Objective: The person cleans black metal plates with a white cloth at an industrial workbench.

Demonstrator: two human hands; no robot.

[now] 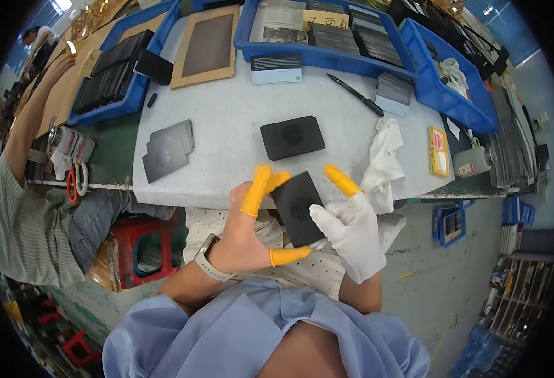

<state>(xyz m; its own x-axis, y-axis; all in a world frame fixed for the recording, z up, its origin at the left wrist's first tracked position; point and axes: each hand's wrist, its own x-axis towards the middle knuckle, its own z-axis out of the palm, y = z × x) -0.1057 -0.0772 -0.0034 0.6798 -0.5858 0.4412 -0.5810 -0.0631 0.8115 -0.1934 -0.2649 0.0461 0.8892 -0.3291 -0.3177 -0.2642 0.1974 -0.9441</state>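
A black card (299, 211) with a faint round mark is held tilted above my lap, just off the table's near edge. My left hand (242, 230), wearing yellow finger cots, spans it with fingers at its upper left and thumb at its lower end. The white-gloved right hand (352, 236) pinches its right edge, thumb on the face; the yellow-capped index finger points up and away. Any fingers behind the card are hidden. Farther up the table lies a stack of black cards (293, 137). Several grey cards (167, 151) are fanned out to the left.
A white cloth (383, 164) hangs over the table edge at right, near a yellow box (439, 151). A black pen (356, 94) and more card stacks (393, 94) lie farther back. Blue trays (327, 60) line the far side. Another person's arm (28, 120) is at left.
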